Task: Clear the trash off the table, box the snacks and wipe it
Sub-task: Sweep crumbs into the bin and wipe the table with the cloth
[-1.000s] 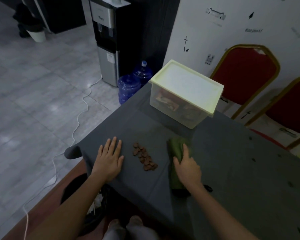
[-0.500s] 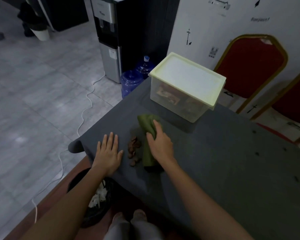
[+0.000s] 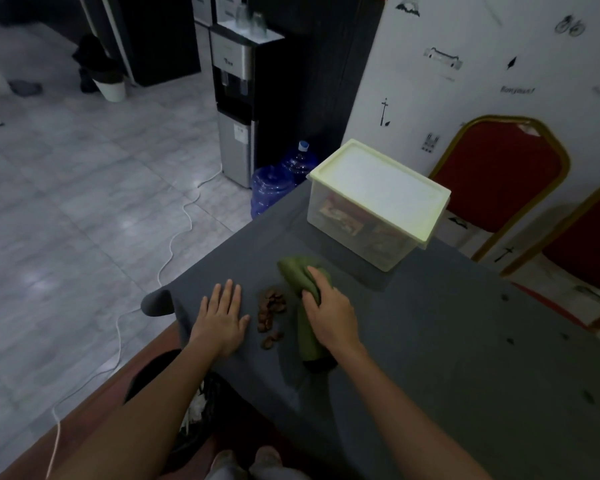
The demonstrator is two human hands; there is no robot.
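My right hand [image 3: 329,311], clamped on the cloth [image 3: 303,306], had swept left and bunched the crumbs [image 3: 271,315] toward my flat, open left hand [image 3: 222,318] near the table [image 3: 465,341] edge. The box [image 3: 378,202] sat lidded behind; wiping looked nearly done.

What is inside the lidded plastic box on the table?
Through the clear wall of the plastic box, colourful snack packets show. Its pale lid is on, hiding the contents from above; their number cannot be told.
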